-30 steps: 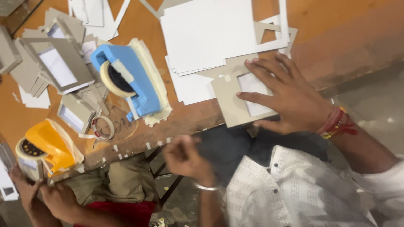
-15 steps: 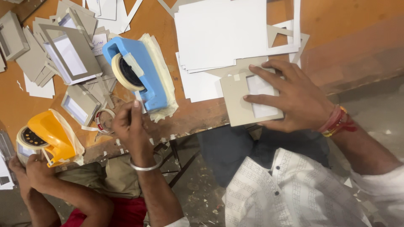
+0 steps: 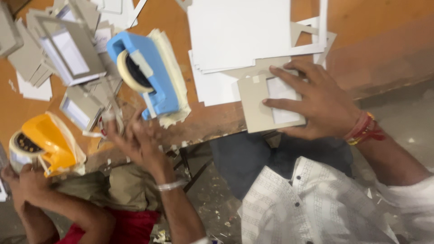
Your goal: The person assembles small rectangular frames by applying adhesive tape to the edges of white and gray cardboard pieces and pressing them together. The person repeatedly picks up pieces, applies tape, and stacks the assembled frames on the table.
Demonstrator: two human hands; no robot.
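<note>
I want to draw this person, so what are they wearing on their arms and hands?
The right hand has red and orange threads tied round its wrist, with a white sleeve higher up the arm. The left hand is blurry, but its wrist wears a thin silvery bangle. Neither hand has a glove.

A blue tape dispenser (image 3: 151, 74) stands at the middle of the orange surface (image 3: 370, 40), a stack of white sheets (image 3: 239, 31) to its right. Grey card frames (image 3: 68, 49) are piled far left; a yellow tape dispenser (image 3: 45, 142) sits near left.
</note>
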